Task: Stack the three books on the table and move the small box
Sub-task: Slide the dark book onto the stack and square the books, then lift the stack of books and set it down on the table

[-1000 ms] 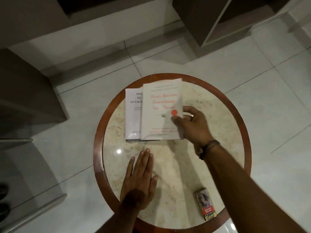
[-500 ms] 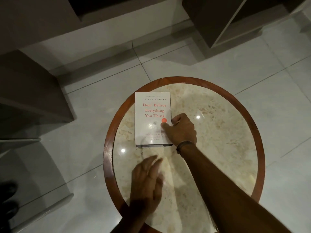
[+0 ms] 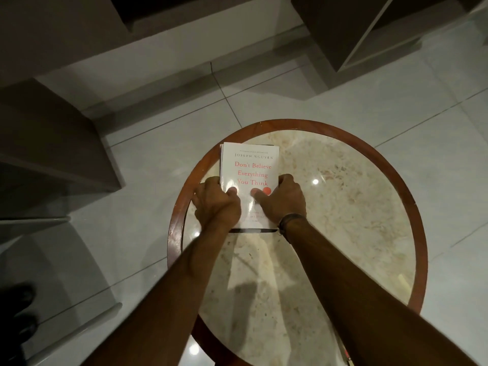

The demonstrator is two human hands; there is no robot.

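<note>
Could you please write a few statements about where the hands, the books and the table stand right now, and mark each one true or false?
1. Both hands are on the book stack. True: the left hand grips its left edge and the right hand its right edge, thumbs on the cover.
2. The top book lies face down. False: its cover faces up, reading "Don't Believe Everything You Think".
3. The stack sits at the middle of the round table. False: it lies near the table's left rim.
4. A wristband is on the right wrist. True.
5. The stack is perfectly flush. False: a lower book's edge peeks out at the top left corner.
</note>
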